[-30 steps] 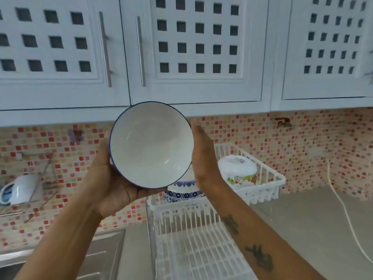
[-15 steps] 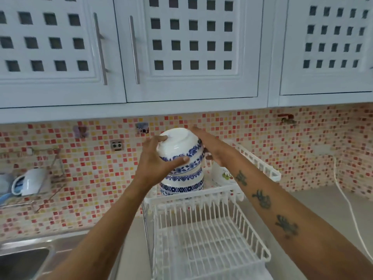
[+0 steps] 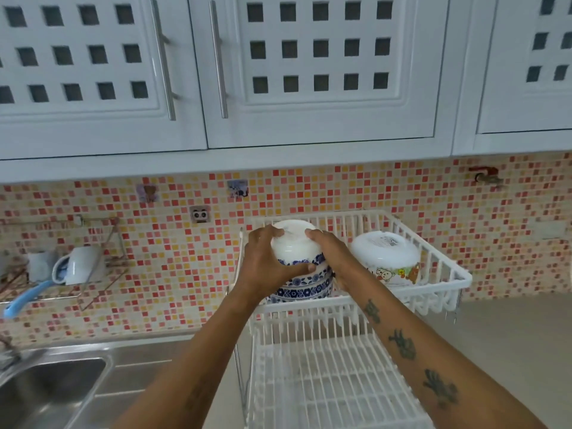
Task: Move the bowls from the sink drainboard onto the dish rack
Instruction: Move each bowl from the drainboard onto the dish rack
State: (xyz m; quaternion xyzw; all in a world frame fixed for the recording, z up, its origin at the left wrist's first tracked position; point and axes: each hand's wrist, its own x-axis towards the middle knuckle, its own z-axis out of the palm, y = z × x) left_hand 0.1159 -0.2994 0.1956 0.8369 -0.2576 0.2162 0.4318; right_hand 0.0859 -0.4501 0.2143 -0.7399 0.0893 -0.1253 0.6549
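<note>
A white bowl with blue flower pattern [image 3: 293, 246] is upside down on top of a stack of matching blue-patterned bowls [image 3: 301, 288] in the upper tier of the white dish rack [image 3: 433, 292]. My left hand [image 3: 263, 267] grips the bowl's left side and my right hand [image 3: 335, 258] holds its right side. A white bowl with cartoon bears [image 3: 385, 258] sits upside down to the right in the same tier. The sink drainboard [image 3: 136, 376] at lower left shows no bowls in the visible part.
The rack's lower tier [image 3: 325, 382] holds nothing. A steel sink basin [image 3: 49, 394] is at lower left. A wall wire shelf with a white mug [image 3: 79, 264] hangs left. White cabinets [image 3: 309, 72] are overhead. Grey counter [image 3: 510, 351] extends right.
The bowl went from held up facing me, to flipped upside down, and now rests lower on the stack. My view has tilted down and both hands have followed the bowl down.
</note>
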